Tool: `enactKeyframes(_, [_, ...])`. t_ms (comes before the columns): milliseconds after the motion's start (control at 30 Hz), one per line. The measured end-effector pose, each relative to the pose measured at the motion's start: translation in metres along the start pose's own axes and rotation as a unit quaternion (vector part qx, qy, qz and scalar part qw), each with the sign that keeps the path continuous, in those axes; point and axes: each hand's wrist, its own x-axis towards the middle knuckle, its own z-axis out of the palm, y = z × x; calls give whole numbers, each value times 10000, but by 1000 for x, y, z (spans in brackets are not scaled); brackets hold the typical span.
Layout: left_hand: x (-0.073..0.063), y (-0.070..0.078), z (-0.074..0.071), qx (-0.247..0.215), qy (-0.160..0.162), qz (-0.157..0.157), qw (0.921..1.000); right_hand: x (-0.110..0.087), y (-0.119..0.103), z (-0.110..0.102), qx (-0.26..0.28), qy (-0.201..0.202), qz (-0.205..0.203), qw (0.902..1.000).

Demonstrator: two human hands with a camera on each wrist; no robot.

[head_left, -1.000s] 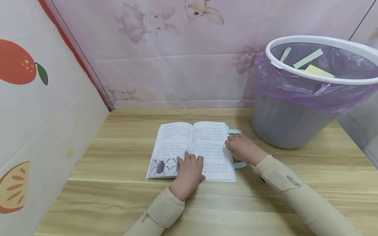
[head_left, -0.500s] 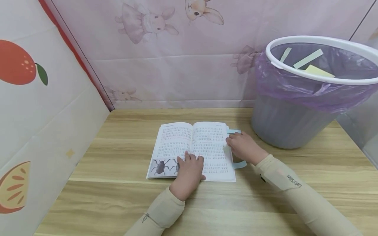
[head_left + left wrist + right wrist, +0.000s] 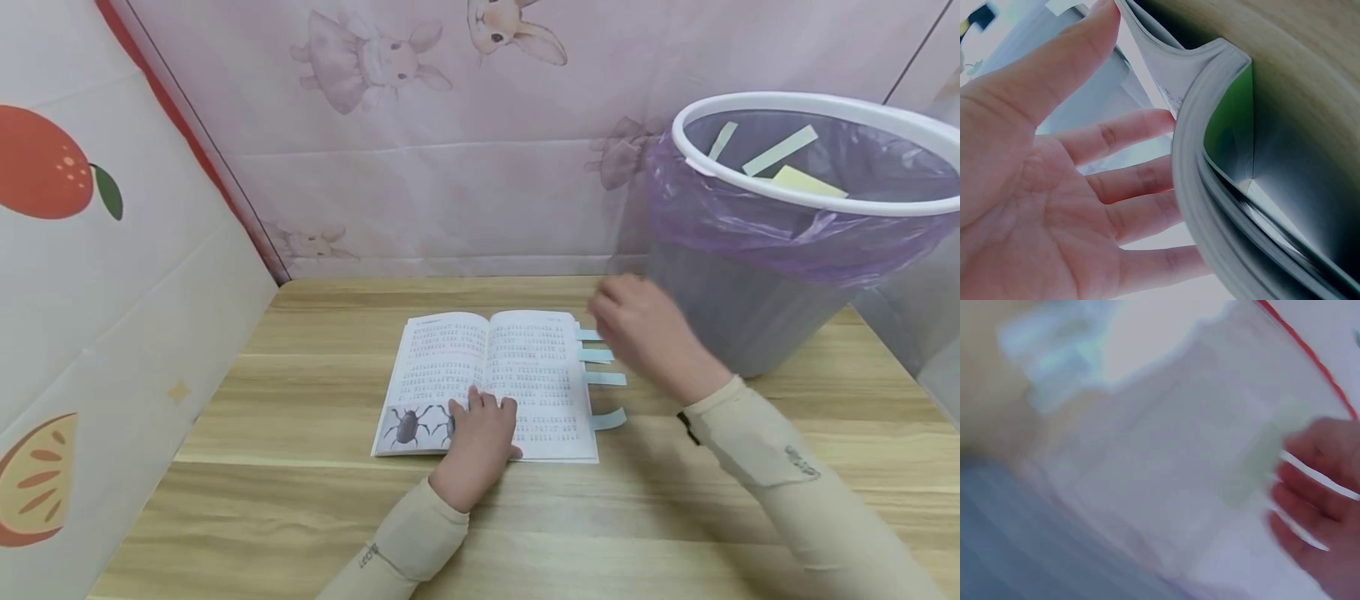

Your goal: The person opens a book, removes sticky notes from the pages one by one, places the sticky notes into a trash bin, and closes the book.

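An open book [image 3: 540,358] lies on the wooden table, its left page printed with dark beetles [image 3: 407,425]. My left hand [image 3: 483,442] rests on the lower middle of the pages, and in the left wrist view its fingers stretch out against the book's curved page edges [image 3: 1188,144]. Above the table, up and right of the book, my right hand [image 3: 645,325] is raised and blurred. Between its thumb and fingers it pinches a pale green paper strip [image 3: 1250,465], seen in the right wrist view. Several light blue sticky tabs [image 3: 606,379] stick out from the book's right edge.
A grey trash bin [image 3: 712,308] with a purple liner [image 3: 750,225] and white rim [image 3: 795,98] stands at the back right. Pale green strips [image 3: 780,150] and a yellow piece of paper [image 3: 810,182] are inside. Printed wall sheets [image 3: 450,200] border the table.
My right hand has left the book's right edge and moved up and right toward the bin. More of the blue tabs now show. The left hand has stayed in place.
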Motion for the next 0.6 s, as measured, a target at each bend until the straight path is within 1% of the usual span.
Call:
enactKeyframes(33, [0, 0, 0, 6, -18, -1, 10000, 7, 2, -13, -149, 541, -110, 9984])
enactKeyframes(67, [0, 0, 0, -1, -34, -4, 10000, 13, 5, -27, -313, 1094, -164, 9934])
enactKeyframes(100, [0, 0, -1, -9, -49, -6, 10000, 18, 8, -40, -493, 1615, -119, 9856])
enactKeyframes(133, [0, 1, -1, -6, -58, -5, 10000, 23, 12, -52, -678, 2058, 58, 9762])
enactKeyframes(167, [0, 1, -1, -3, -66, -4, 10000, 26, 17, -64, -839, 2401, 317, 9666])
enactKeyframes(200, [0, 1, -1, -6, -71, -3, 10000, 28, 24, -75, -939, 2656, 637, 9574])
enactKeyframes(233, [0, 1, -1, -13, -70, -5, 10000, 29, 31, -86, -1058, 2765, 996, 9500])
enactKeyframes(267, [0, 1, -1, -28, -70, -6, 10000, 29, 38, -95, -1117, 2778, 1385, 9440])
enactKeyframes(333, [0, 1, 0, -21, -46, -11, 10000, 26, 53, -108, -1110, 2607, 2161, 9344])
enactKeyframes(433, [0, 1, 1, -19, -21, -25, 10000, 22, 70, -122, -631, 2071, 3167, 9235])
enactKeyframes(533, [1, 1, 1, -19, 23, -19, 10000, 22, 77, -132, -52, 1576, 3865, 9087])
enactKeyframes(600, [1, 0, 0, -43, 12, -11, 10000, 24, 79, -136, 90, 1203, 4132, 9026])
